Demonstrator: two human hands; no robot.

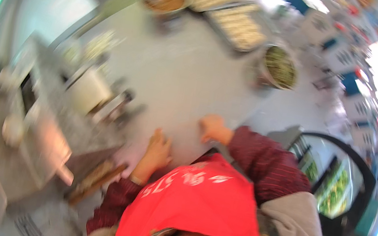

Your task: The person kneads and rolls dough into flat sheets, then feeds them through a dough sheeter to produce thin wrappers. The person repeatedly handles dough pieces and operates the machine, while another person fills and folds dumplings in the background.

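Note:
My left hand (154, 153) lies low at the near edge of the pale work table (175, 85), its fingers pointing away from me; I see nothing in it. My right hand (214, 129) rests on or just over the table farther right, fingers bent down, and whether it holds anything small cannot be made out. A red apron (193, 198) with white writing and dark red sleeves cover my front and forearms. Beyond my right hand stands a bowl of chopped greens (280, 67). The picture is blurred by motion.
Two metal trays of pale dough pieces (241, 26) and a bowl of orange-brown filling (166, 0) stand at the table's far side. A pale block (89, 91) is at left. A black-framed container with greens (335, 189) stands at right, near my elbow.

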